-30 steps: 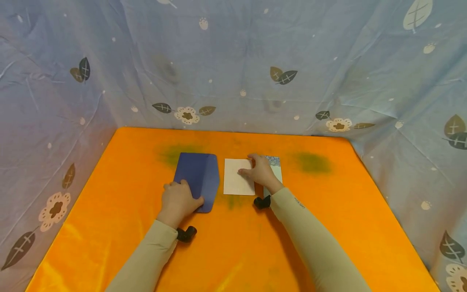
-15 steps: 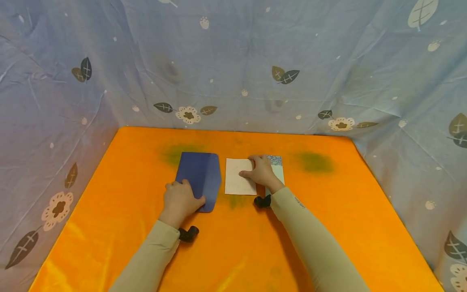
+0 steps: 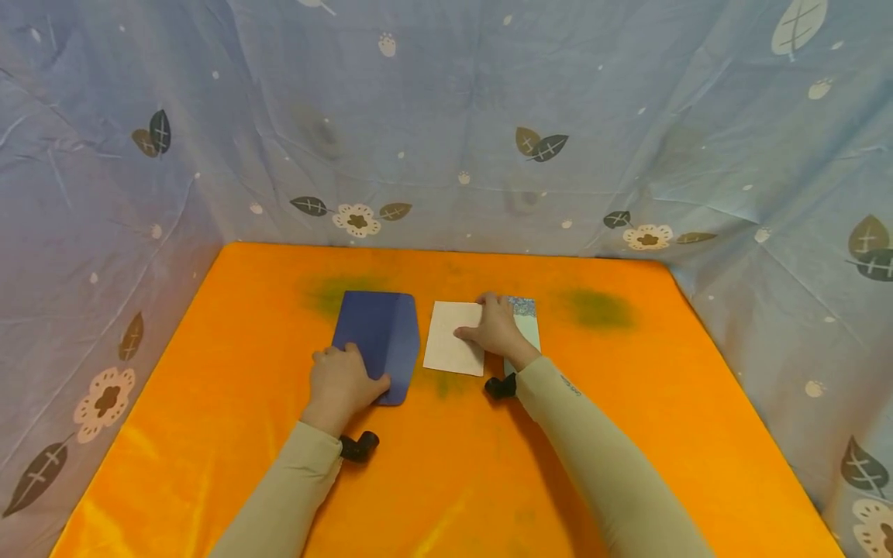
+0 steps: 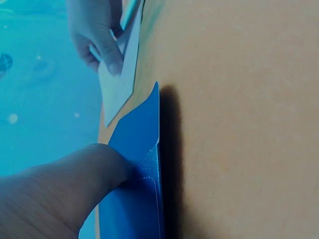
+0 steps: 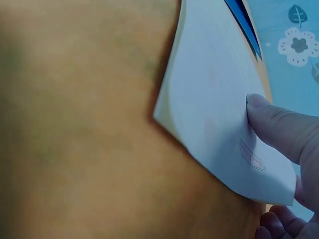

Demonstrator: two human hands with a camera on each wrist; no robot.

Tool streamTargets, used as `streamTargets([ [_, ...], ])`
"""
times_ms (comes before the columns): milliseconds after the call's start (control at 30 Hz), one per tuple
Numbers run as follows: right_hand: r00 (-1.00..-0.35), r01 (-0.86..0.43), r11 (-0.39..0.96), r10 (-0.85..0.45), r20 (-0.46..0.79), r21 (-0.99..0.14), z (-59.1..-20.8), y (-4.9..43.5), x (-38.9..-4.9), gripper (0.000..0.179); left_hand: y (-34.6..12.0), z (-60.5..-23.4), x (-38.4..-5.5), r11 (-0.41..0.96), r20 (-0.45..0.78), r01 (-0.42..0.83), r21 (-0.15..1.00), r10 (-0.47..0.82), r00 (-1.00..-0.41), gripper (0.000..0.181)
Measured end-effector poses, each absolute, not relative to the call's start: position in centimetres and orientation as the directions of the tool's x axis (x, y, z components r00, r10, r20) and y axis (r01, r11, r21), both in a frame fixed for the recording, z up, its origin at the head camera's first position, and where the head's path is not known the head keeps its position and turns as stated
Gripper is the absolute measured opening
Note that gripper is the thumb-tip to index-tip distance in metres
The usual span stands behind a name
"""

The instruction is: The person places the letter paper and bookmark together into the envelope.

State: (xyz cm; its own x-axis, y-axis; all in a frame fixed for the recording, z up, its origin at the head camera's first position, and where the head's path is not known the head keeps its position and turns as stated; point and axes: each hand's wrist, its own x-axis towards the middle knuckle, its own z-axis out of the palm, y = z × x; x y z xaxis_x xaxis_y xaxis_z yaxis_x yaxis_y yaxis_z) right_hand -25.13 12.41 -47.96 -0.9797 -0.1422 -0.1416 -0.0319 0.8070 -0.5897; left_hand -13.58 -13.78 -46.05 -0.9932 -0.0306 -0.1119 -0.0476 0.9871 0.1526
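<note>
A dark blue envelope (image 3: 370,325) lies left of the middle of the table, its flap opened out toward the right. My left hand (image 3: 342,385) holds it at the lower left, and the left wrist view shows the thumb on top of the envelope (image 4: 129,211). Just right of the flap is a white folded paper (image 3: 446,349). My right hand (image 3: 498,329) pinches its right side, thumb on top and fingers at the far edge. In the right wrist view the paper (image 5: 209,89) bows upward and bears a faint small drawing.
Partly under my right forearm lies a pale green card (image 3: 525,322) with a speckled blue top band. Orange cloth (image 3: 446,465) covers the table. A patterned grey-blue curtain (image 3: 432,116) encloses the back and sides. Black wrist cameras (image 3: 359,447) stick out near the cuffs.
The white paper has tilted slightly, with its lower edge shifted left and angled toward the envelope. My left hand and the envelope stay in place.
</note>
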Motion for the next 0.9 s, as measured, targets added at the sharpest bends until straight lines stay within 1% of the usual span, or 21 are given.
streamTargets([
  [167, -0.983, -0.032, 0.788, -0.136, -0.124, -0.614, -48.0, 12.4, -24.7, 0.077, -13.7, -46.1, -13.4, 0.985, -0.118, -0.055, 0.161, -0.036, -0.992, 0.093],
  [400, -0.980, -0.046, 0.716, -0.168, -0.108, -0.696, -47.6, 12.5, -23.6, 0.056, -13.7, -46.0, -13.3, 0.986, -0.112, -0.052, 0.155, -0.035, -0.993, 0.096],
  [533, -0.978, -0.064, 0.699, -0.185, -0.094, -0.712, -47.4, 12.8, -23.0, 0.047, -13.7, -46.0, -13.3, 0.987, -0.109, -0.049, 0.151, -0.032, -0.993, 0.097],
  [733, -0.982, -0.087, 0.699, -0.179, -0.056, -0.710, -47.7, 13.3, -22.8, 0.045, -13.6, -46.1, -13.2, 0.986, -0.104, -0.049, 0.158, -0.032, -0.994, 0.097],
  [900, -0.987, -0.083, 0.669, -0.156, -0.030, -0.739, -47.5, 13.7, -22.7, 0.043, -13.7, -46.1, -13.2, 0.987, -0.099, -0.045, 0.158, -0.029, -0.995, 0.095],
])
